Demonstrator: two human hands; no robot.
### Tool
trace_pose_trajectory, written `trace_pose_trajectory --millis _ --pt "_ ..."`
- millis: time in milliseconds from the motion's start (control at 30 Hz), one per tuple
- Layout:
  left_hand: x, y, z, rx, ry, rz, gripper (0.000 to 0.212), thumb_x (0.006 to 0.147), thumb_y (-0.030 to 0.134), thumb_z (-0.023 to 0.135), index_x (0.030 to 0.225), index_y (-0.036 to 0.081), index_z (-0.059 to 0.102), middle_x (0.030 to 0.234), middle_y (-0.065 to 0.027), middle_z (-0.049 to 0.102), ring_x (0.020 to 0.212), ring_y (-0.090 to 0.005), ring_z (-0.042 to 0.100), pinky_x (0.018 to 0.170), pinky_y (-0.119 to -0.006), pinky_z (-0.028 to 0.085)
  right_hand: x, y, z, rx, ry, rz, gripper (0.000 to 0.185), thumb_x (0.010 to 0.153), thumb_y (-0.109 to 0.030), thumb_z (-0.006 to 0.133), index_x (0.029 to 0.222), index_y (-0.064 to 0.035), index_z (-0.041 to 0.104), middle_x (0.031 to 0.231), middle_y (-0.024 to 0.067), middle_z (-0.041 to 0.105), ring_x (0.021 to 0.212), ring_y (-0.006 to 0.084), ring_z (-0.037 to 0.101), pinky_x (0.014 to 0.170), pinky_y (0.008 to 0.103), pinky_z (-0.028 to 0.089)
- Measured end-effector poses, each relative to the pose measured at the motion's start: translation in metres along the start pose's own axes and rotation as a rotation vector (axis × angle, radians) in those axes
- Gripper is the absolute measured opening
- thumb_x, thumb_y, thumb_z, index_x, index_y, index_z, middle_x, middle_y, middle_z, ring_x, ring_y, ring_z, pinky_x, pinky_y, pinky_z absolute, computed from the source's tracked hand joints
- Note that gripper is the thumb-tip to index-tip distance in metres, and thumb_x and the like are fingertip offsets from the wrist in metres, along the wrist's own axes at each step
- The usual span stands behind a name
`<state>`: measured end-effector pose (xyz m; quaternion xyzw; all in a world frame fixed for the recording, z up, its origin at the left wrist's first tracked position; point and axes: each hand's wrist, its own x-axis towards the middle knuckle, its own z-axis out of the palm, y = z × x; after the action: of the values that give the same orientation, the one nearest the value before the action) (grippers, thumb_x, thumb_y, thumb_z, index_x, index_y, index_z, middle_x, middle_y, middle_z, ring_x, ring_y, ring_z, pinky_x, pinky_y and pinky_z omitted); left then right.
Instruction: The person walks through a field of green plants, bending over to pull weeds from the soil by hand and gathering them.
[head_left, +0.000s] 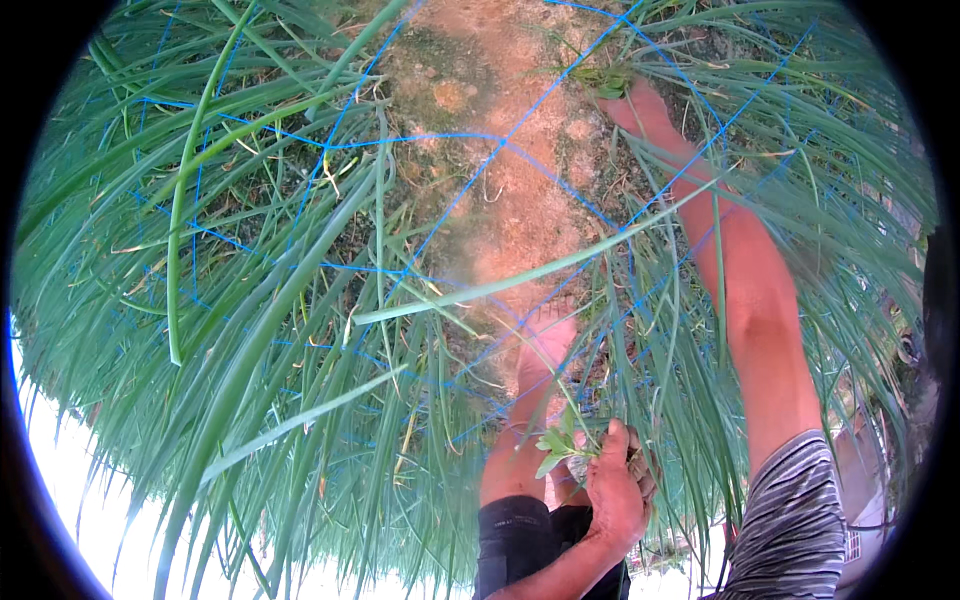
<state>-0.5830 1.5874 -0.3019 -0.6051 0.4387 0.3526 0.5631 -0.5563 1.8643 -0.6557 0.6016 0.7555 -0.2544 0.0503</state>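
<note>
My left hand (619, 487) is in front of my legs, closed around a small bunch of pulled weeds. Leafy green sprigs (559, 448) stick out to the left of its thumb. My right arm stretches far forward along the right-hand row. At its end my right hand (637, 109) reaches to a low tuft of grass (609, 79) at the soil's edge. Its fingers are blurred and partly hidden by the blades, so their grip is unclear. Tall tubular green onion leaves (255, 337) stand on both sides.
Blue netting string (504, 141) crosses the view in wide meshes above the soil and among the leaves. A strip of bare reddish soil (517, 202) runs between the rows. My bare foot (551, 337) stands on it. One long onion leaf (517, 283) slants across the strip.
</note>
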Motion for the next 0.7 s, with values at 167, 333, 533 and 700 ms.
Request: trace_pose_trajectory --millis 167,333,533,700 --pt "0.006 0.005 -0.012 -0.052 -0.284 -0.023 0.028 0.091 0.042 0.046 0.079 0.017 0.047 0.051 0.0061 0.031 0.042 -0.0075 0.031 0.040 -0.024 0.024 -0.005 0.000 -0.001 0.025 0.124 -0.308 0.022 0.077 -0.024 0.058 0.088 -0.0055 0.055 0.081 0.0241 0.058 0.079 0.0447 0.056 0.064 0.0479 0.045" --pt "0.007 0.001 0.004 -0.026 -0.034 0.058 0.029 0.092 0.040 0.046 0.076 0.016 0.046 0.050 0.0064 0.033 0.038 -0.0076 0.029 0.037 -0.024 0.021 -0.029 -0.030 -0.011 0.095 0.027 -0.437 0.012 0.077 -0.014 0.056 0.085 -0.0055 0.053 0.077 0.0232 0.057 0.077 0.0450 0.055 0.061 0.0490 0.042" --pt "0.002 -0.001 0.013 -0.099 -0.019 -0.006 0.030 0.093 0.038 0.046 0.072 0.016 0.044 0.049 0.0062 0.033 0.037 -0.0078 0.030 0.036 -0.024 0.021 -0.025 -0.015 -0.019 0.154 0.178 -0.396 0.022 0.077 -0.018 0.058 0.095 -0.0065 0.053 0.083 0.0243 0.059 0.082 0.0430 0.057 0.067 0.0481 0.045" --pt "0.015 -0.003 -0.012 -0.217 -0.418 -0.017 0.031 0.093 0.038 0.045 0.072 0.015 0.045 0.051 0.0055 0.034 0.038 -0.0088 0.033 0.038 -0.022 0.023 -0.021 -0.070 -0.025 0.066 -0.020 -0.055 0.033 0.077 -0.027 0.065 0.100 -0.0059 0.056 0.080 0.0207 0.061 0.080 0.0381 0.061 0.068 0.0434 0.047"
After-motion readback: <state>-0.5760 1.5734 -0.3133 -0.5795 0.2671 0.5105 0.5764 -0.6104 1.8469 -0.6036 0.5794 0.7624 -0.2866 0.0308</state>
